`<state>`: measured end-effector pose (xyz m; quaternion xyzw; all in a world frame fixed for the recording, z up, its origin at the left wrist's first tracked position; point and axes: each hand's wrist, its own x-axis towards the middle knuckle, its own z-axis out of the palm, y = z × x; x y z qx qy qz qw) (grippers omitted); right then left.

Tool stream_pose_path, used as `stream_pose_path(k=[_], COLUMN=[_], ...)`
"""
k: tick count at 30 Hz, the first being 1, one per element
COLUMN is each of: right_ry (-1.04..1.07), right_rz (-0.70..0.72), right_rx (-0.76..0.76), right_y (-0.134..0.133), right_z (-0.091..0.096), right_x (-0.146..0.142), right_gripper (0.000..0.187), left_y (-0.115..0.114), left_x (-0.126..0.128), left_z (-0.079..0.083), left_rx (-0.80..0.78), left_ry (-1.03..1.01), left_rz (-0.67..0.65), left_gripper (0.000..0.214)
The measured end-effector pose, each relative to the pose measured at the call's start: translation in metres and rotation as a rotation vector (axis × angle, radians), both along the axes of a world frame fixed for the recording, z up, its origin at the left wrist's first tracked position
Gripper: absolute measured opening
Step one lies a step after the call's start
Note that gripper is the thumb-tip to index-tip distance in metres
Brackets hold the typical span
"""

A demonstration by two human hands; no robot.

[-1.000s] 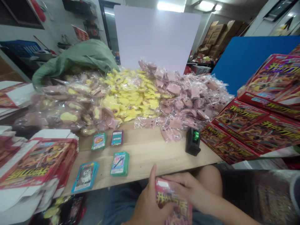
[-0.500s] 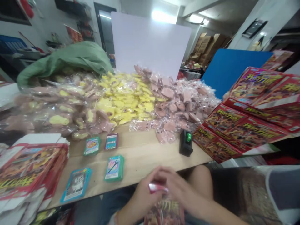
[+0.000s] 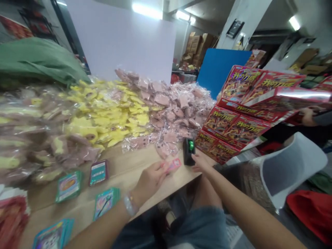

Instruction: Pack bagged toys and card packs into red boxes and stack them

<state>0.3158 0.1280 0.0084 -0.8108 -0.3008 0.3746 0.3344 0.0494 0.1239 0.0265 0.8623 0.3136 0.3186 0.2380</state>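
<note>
My left hand, with a bracelet at the wrist, is closed on a small pink card above the brown tabletop. Its printing is too blurred to read. My right hand is at the black tape dispenser with its green roll, the fingers against its lower right side. To the left lie card stacks: a green-edged one, a dark purple-edged one, a fork-picture one partly behind my left forearm, and a blue-edged one cut by the frame's bottom.
Bagged yellow plush pieces and pinkish-brown ones pile along the back. Red printed boxes are stacked at right, near another person's hand. A pale plastic bin stands beside the table. Flattened red cartons sit at left.
The view has swung right. My hands, earlier together over a red box on my lap, are now apart over the table. The right has reached the tape dispenser; the box is out of sight.
</note>
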Motion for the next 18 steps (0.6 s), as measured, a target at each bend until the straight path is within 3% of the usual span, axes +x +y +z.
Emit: stream_pose_path(k=[2,5,11,14,18], right_ry=[0.135,0.228,0.173,0.168,0.390], right_rz=[-0.045,-0.076,-0.075,-0.037,0.117], right_rx=[-0.099,-0.093,0.198,0.271,0.463], right_y=[0.024,0.028,-0.032,-0.048,-0.039], right_z=[-0.005,-0.008,-0.028,-0.021,0.003], right_x=[0.004,0.005,-0.008,-0.037,-0.100], right_gripper=[0.031,0.029,0.024,0.028,0.037], left_y=[0.005,0.008,0.016,0.015,0.008], left_x=[0.007,0.008,0.009,0.013,0.014], left_z=[-0.006,0.000,0.008,0.008,0.012], left_rx=[-0.033,-0.104,-0.192,-0.235,-0.257], left_ry=[0.077,0.183,0.195,0.179,0.190], left_rz=[0.026,0.057,0.113,0.107,0.147], left_gripper=[0.040,0.046,0.034,0.032,0.034])
